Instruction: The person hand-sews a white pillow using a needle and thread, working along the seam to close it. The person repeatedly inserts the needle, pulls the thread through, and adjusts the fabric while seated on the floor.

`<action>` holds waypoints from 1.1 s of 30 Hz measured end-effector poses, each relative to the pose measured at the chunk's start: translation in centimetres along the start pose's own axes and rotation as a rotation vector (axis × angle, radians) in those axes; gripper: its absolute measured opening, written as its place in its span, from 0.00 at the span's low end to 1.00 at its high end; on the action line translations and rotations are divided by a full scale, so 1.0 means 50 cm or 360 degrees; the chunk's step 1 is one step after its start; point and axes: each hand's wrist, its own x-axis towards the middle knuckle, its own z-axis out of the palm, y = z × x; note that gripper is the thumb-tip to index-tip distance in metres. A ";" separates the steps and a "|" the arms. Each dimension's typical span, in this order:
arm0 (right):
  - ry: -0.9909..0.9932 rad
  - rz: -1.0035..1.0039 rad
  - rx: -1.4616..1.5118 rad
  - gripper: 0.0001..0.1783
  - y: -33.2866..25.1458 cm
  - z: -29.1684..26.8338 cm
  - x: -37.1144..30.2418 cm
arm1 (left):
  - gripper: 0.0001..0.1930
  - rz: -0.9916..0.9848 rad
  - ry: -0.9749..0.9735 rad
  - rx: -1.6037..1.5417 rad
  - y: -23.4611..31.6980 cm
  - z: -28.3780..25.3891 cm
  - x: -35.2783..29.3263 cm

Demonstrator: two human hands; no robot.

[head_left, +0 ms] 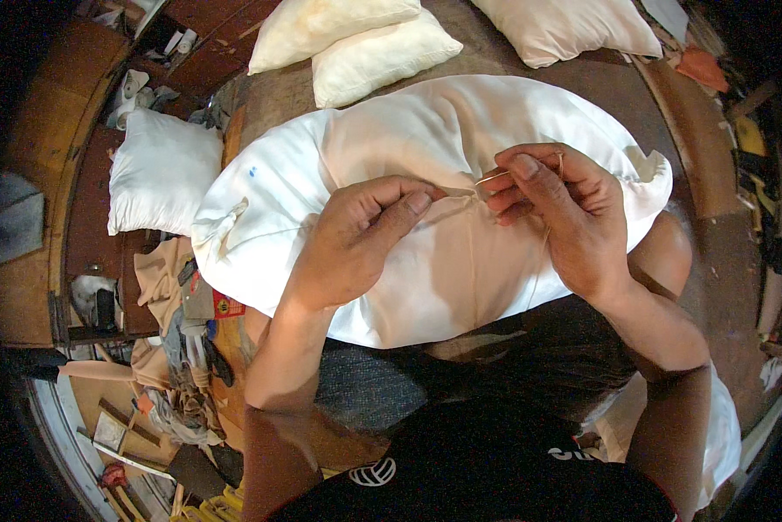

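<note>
A large, plump white pillow (278, 196) lies across my lap, with a seam running over its middle. My left hand (347, 239) pinches a fold of its cloth at that seam between thumb and forefinger. Just to the right, my right hand (578, 222) is closed on a thin, shiny needle (492, 178), whose tip end points at the pinched cloth. A pale thread (540, 265) loops by the right forefinger and trails down over the pillow. The fingers partly hide the needle's other end.
Two cream pillows (387, 65) overlap at the far side, and another (569, 30) lies far right. A smaller white pillow (165, 174) sits at the left, above a heap of crumpled cloths (178, 400). Wooden shelving (39, 174) stands along the left; an orange cloth (702, 68) lies far right.
</note>
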 end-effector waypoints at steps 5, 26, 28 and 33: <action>0.0025 0.0014 0.0003 0.12 0.001 -0.004 -0.001 | 0.15 0.0039 0.0005 -0.0057 0.012 -0.002 -0.002; 0.0081 0.0002 -0.0125 0.12 0.000 0.000 -0.002 | 0.11 0.0537 0.0448 0.0758 0.025 0.039 -0.028; 0.0085 0.0013 -0.0137 0.12 -0.003 0.001 -0.002 | 0.10 0.0522 0.0482 0.0767 0.030 0.044 -0.028; 0.0101 0.0047 -0.0126 0.12 -0.007 0.009 -0.003 | 0.09 0.0583 0.0443 0.0957 0.018 0.048 -0.026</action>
